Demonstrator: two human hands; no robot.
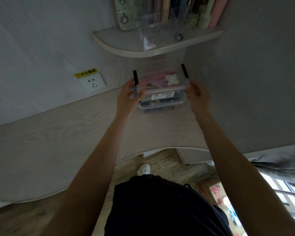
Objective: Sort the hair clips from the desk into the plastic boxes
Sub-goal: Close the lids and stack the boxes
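Top plastic box is up in both hands, clear and see-through, packed with pink and pastel hair clips and a little pale bear-shaped one near its right side. Black latches stand on its two ends. Left hand is clamped on the left end, fingers curled under the rim; right hand grips the right end, though it's blurred. Directly beneath sits a second clear box, lid on, darker contents inside, white label on its near face. The upper box looks to be resting on or just above it, I can't tell which.

My read: the sorting is nearly wrapped up. The pale wood-grain table shows no loose clips anywhere, so stacking or stowing seems all that's left.

Beyond, a rounded corner shelf carries a clear acrylic organiser, and a white wall socket with a yellow sticker sits far left.
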